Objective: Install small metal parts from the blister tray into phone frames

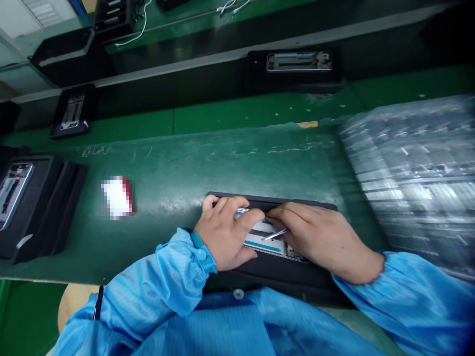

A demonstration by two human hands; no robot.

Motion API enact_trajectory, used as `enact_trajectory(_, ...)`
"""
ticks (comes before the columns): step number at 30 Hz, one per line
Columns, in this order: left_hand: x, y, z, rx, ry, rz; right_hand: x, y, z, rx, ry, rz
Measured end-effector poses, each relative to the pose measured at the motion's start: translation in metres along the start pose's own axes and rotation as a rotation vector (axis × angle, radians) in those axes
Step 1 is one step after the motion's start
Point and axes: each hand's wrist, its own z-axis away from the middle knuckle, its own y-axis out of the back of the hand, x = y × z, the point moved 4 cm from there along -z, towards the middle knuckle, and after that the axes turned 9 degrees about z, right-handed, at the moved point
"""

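the right hand [326, 242], low in the middle of the frame, has its fingers drawn in narrow around a thin silver tool, likely tweezers [275, 235], the tip pointing left onto an opened phone [265, 237]; the left hand [226, 230] lies just beside it, fingers curled and pressing down on the phone's upper edge, holding nothing of its own; the phone sits in a black holder [282, 277] on the green mat [222, 158], right under both hands, its inside showing white and blue parts; as a judgement, the risk lies at the tool's tip; a slip sideways could scratch or lift a small part, and if the left hand eases its press the phone could shift in the holder and throw the tip off; the fingertips crowd so close together that they hide much of the working spot, which could make a wrong touch easy; further out, a stack of clear plastic trays [411, 178] fills the right of the frame, blurred; a pixelated white and red patch [118, 197] lies on the mat at left; another black holder with a phone [22, 202] stands at the far left edge; two more holders [72, 111] [299, 62] rest along the upper part of the frame.
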Motion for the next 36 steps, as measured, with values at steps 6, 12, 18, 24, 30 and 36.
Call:
enact_trajectory(6, 0.001, 0.0, 0.0, -0.005, -0.008, -0.019, -0.011, 0.004, -0.008, 0.054, -0.029, 0.072)
enact_trajectory(12, 0.001, 0.0, -0.001, -0.009, -0.012, -0.023, -0.014, 0.009, -0.005, 0.041, -0.038, 0.1)
enact_trajectory(18, 0.001, 0.001, -0.001, -0.003, -0.005, -0.006, -0.013, 0.009, 0.004, 0.029, -0.067, 0.043)
enact_trajectory(24, 0.0, 0.001, -0.001, 0.012, -0.002, -0.003, -0.018, 0.004, -0.003, 0.041, -0.105, 0.069)
enact_trajectory(30, 0.0, 0.0, -0.001, 0.011, 0.003, 0.003, -0.017, 0.004, -0.002, 0.046, -0.125, 0.041)
enact_trajectory(36, 0.0, 0.001, -0.002, 0.009, 0.001, -0.001, -0.014, 0.003, 0.0, 0.033, -0.113, 0.056)
